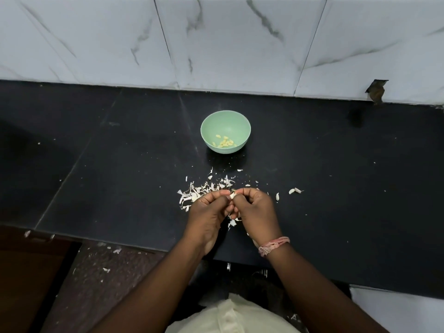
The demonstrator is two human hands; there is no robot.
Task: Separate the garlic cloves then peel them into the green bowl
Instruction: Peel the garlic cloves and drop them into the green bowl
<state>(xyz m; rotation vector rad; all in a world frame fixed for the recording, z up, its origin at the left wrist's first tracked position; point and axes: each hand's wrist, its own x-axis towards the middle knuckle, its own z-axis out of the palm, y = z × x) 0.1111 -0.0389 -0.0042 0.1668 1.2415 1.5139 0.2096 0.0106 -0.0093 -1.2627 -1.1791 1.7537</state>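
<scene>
Left hand [208,210] and right hand [254,210]: together, fingertips pinching 1 garlic clove [232,195] near the countertop's [336,188] front edge. Green bowl [225,131]: toward the back edge, holding peeled cloves [224,142]. 3 unpeeled cloves [292,191] just right. Advice: steady the clove, strip skin over the peel pile [204,188].

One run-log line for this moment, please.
step: peeling | left hand and right hand: pinching garlic clove | green bowl: holds peeled cloves | unpeeled cloves: on counter
</scene>
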